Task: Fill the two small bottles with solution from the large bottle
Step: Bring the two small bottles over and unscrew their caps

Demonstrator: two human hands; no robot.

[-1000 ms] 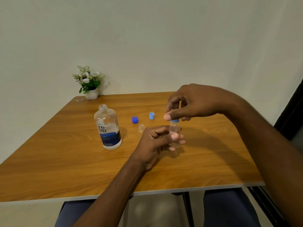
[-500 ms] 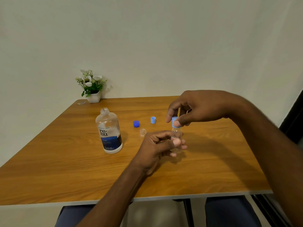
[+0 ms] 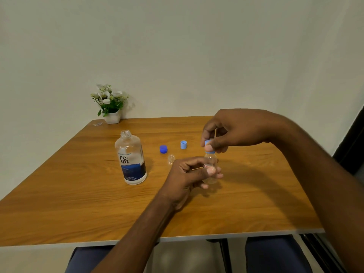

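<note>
A large clear bottle with a blue "renu" label stands uncapped on the wooden table. My left hand grips a small clear bottle upright on the table. My right hand pinches that bottle's light blue cap at its neck from above. A second small clear bottle stands open just left of my left hand, partly hidden by it. A dark blue cap and a light blue cap lie behind it.
A small white pot of artificial flowers sits at the table's back left corner, with a scrap of clear wrapper beside it. The near table edge runs above my knees. A dark frame stands at the far right.
The view has tilted up a little. My right hand's fingers have shifted around the light blue cap on the small bottle; my left hand still holds the bottle in place.
</note>
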